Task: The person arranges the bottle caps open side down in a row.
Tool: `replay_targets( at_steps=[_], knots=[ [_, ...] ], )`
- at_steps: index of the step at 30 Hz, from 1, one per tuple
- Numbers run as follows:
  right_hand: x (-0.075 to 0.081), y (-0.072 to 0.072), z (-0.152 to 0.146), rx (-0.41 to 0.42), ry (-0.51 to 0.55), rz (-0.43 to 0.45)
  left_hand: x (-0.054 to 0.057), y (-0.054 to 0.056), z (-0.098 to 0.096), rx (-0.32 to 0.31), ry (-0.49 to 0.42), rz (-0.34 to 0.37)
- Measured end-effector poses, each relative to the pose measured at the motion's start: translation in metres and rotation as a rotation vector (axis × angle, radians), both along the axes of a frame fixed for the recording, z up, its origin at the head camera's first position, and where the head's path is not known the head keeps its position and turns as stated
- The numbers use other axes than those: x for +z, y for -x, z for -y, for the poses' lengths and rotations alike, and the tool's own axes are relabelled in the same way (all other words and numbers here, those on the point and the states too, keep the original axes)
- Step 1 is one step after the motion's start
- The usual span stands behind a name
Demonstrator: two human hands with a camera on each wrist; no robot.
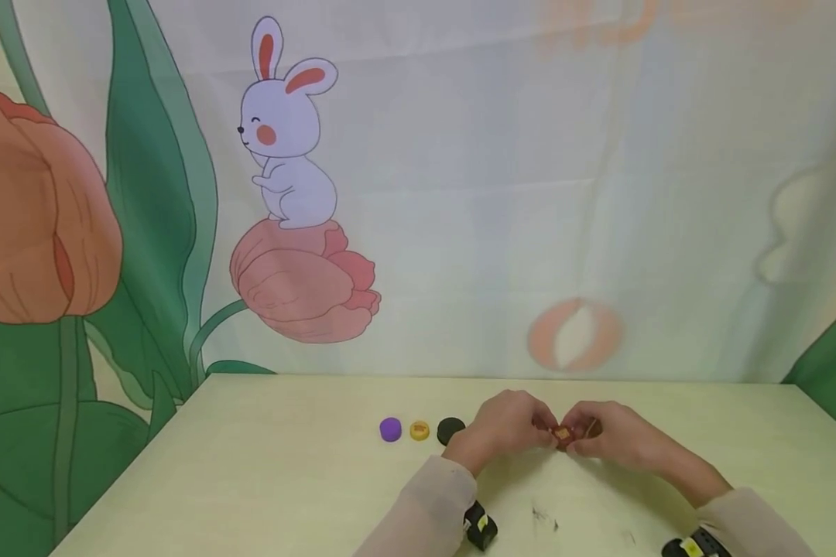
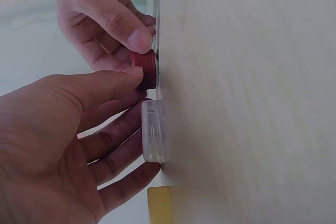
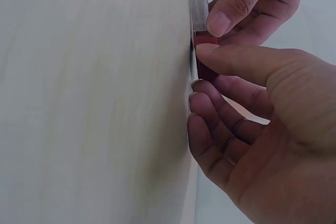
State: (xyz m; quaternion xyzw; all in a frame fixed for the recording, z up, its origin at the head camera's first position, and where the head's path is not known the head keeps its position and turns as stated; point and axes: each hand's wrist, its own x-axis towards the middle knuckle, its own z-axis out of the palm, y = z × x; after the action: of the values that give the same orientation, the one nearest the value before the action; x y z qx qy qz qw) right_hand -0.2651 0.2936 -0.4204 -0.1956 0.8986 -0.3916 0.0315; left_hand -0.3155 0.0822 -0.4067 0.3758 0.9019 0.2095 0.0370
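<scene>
Both hands meet around a small red bottle cap on the table, its ribbed side turned to the left wrist camera. My left hand pinches it from the left, thumb on the near side. From the right, my right hand pinches the same cap with thumb and fingers, the other fingers loosely curled near the tabletop. A clear ribbed cap stands right by the left hand's fingers in the left wrist view; that hand hides it in the head view.
Left of the hands, a purple cap, a yellow cap and a black cap stand in a row, the black one partly behind the left wrist. Dark marks show on the pale table. A printed cloth hangs behind.
</scene>
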Motion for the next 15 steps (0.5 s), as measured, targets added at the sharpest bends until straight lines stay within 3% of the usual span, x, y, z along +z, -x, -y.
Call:
replay_targets(
  at_steps=[15],
  knots=[
    [-0.001, 0.001, 0.0018, 0.003, 0.024, 0.002, -0.0006, -0.0008, 0.0018, 0.036, 0.015, -0.015]
  ],
)
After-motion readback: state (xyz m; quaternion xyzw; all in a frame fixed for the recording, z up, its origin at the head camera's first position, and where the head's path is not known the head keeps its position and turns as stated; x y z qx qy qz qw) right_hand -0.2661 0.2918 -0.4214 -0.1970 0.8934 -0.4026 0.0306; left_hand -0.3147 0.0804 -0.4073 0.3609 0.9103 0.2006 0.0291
